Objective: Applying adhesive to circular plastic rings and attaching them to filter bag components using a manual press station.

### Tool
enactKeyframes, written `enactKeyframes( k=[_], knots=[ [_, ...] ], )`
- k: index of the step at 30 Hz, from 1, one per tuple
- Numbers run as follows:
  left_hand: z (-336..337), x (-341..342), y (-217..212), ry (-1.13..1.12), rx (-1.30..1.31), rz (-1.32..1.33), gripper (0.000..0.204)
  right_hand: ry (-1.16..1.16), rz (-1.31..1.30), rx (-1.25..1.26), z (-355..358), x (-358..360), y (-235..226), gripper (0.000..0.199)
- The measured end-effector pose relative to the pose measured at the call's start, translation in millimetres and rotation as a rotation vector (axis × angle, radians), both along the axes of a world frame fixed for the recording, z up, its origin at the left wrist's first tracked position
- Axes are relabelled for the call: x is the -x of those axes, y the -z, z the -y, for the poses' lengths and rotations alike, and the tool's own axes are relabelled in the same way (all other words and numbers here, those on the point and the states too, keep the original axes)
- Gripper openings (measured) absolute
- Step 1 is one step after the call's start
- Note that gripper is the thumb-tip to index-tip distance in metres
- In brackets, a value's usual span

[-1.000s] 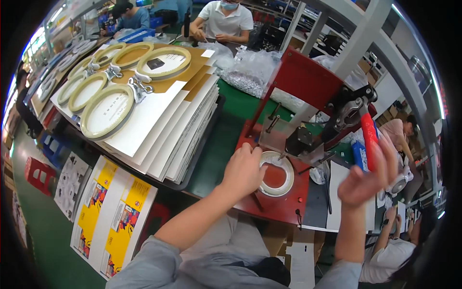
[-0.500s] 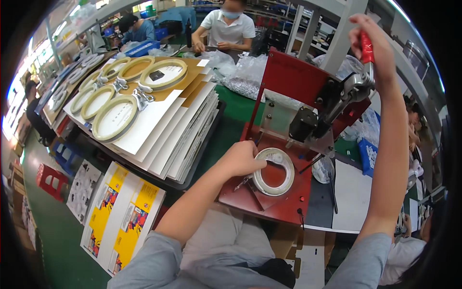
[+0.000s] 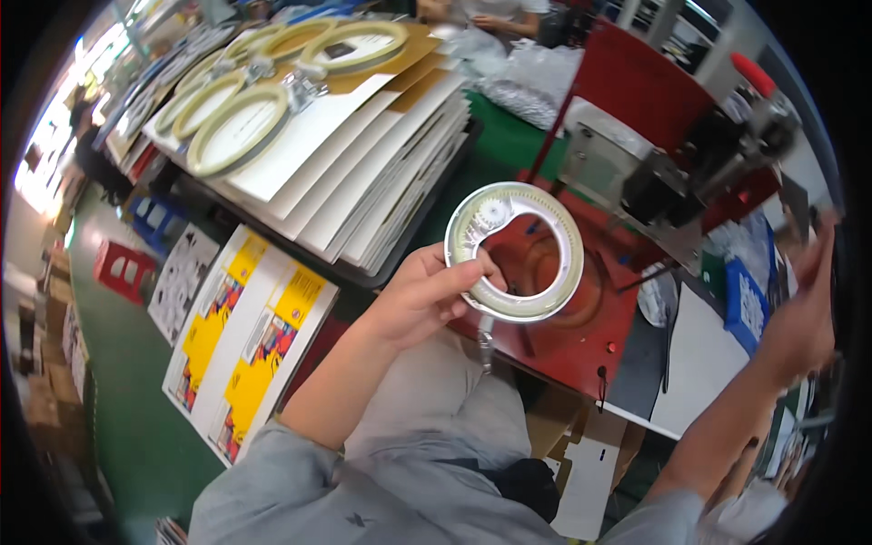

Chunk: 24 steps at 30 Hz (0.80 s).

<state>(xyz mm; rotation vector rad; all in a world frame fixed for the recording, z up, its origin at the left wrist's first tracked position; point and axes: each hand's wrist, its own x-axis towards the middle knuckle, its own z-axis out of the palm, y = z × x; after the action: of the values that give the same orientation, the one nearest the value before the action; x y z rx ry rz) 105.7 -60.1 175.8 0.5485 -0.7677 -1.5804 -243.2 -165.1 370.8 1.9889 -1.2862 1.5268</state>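
Note:
My left hand is closed on the near-left side of a white ring-shaped housing, thumb on top. A small white gear and a toothed inner track show inside it. A small metallic or clear piece hangs below the ring. Behind and beneath it stands a red press with a black block and a red-handled lever. Off to the right, near the picture's edge, my right hand is away from the lever; it is blurred, with fingers seemingly stretched upward and nothing seen in them.
At the left, stacked white sheets in a black tray carry several cream rings with clamps. A blue bin and a white sheet lie right of the press. Clear plastic bags sit behind, near another person.
My left hand has lifted the white ring off the press base toward me. My right hand has let go of the red lever handle and moved down to the right. The view has shifted.

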Motion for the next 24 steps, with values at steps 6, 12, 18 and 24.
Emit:
enactKeyframes(
  k=[6,12,18,24],
  knots=[
    [-17,12,6,-0.236,-0.016,0.099,0.034,-0.76,-0.215,-0.747,-91,-99,126,0.021],
    [-28,33,1,-0.292,-0.009,0.162,0.027,-0.703,-0.012,-0.753,-121,-126,192,0.018],
    [-29,44,12,-0.284,0.002,0.098,0.031,-0.672,-0.024,-0.611,-125,-117,189,0.011],
    [-35,56,14,-0.275,-0.019,0.074,0.031,-0.628,-0.056,-0.484,-126,-110,189,0.012]
  ],
)
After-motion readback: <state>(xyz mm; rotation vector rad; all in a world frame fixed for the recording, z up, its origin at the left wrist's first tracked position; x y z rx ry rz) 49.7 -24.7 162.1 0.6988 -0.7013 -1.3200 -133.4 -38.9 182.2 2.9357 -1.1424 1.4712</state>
